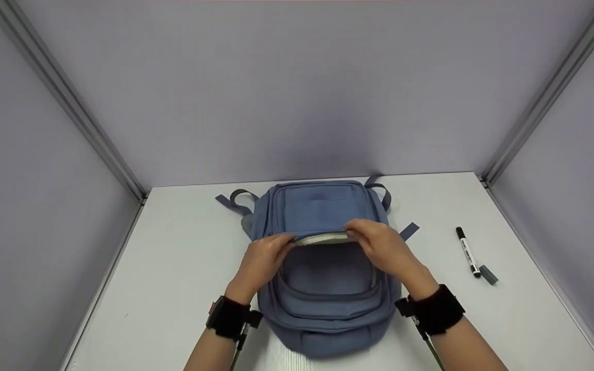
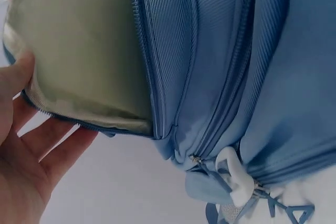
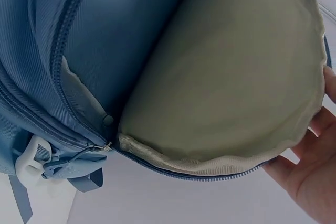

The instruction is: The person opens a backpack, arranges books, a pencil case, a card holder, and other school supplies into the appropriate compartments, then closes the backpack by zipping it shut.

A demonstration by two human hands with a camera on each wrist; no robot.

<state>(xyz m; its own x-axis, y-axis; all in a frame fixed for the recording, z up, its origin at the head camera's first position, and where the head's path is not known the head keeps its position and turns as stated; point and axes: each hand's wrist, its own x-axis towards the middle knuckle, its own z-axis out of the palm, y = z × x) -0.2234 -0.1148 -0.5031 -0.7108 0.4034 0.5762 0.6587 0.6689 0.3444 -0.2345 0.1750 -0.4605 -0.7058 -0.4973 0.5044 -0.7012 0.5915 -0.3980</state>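
Observation:
A blue backpack (image 1: 328, 330) lies on the white table with its front pocket unzipped. The pocket's flap (image 1: 323, 239) is lifted, exposing a beige-green lining (image 3: 226, 72). My left hand (image 1: 263, 260) pinches the flap's left edge between thumb and fingers; in the left wrist view the thumb (image 2: 21, 72) lies on the lining and the fingers spread beneath. With my right hand (image 1: 385, 250) I grip the right part of the same edge. A zipper (image 3: 210, 177) runs along the flap's rim, and blue fabric shows inside the pocket.
To the right of the backpack lie a black-and-white marker (image 1: 467, 251) and a small dark green piece (image 1: 489, 275) beside its lower end. Straps (image 1: 235, 201) stick out from the bag's sides. Grey panels (image 1: 297, 93) enclose the table at the back and both sides.

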